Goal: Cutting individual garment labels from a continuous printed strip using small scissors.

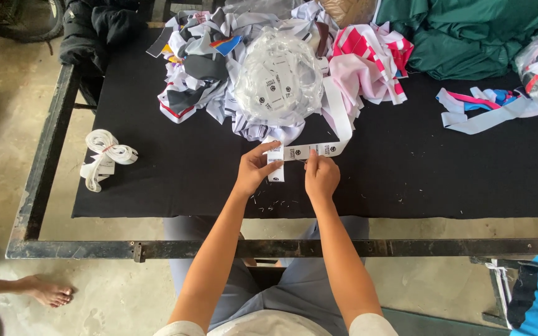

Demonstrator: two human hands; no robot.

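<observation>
The person sits at a black-topped desk (157,186) and works on a white label ribbon (309,150) that runs from a clear bag of loose labels (278,74) down to the hands. The step in hand appears to be parting single labels from the ribbon: one white label (275,168) hangs down from the strip's near end, just under the left thumb.

The left hand (255,169) is closed in a pinch, thumb and forefinger gripping the ribbon's free end. The right hand (322,177) is curled shut over the strip just beside it; a small tool may sit inside that hand, but the view is too small to tell. The two hands are near each other, with a short run of ribbon taut between them.

Judged from this, the next move calls for a steady pinch on the left, so that the strip stays flat, and a clean parting at the gap between printed marks. Small white scraps (275,202) lie on the desk near the wrists. A banded roll of white tape (104,155) rests well apart at the left edge, and heaps of cloth pieces (200,62) lie beyond the bag.
</observation>
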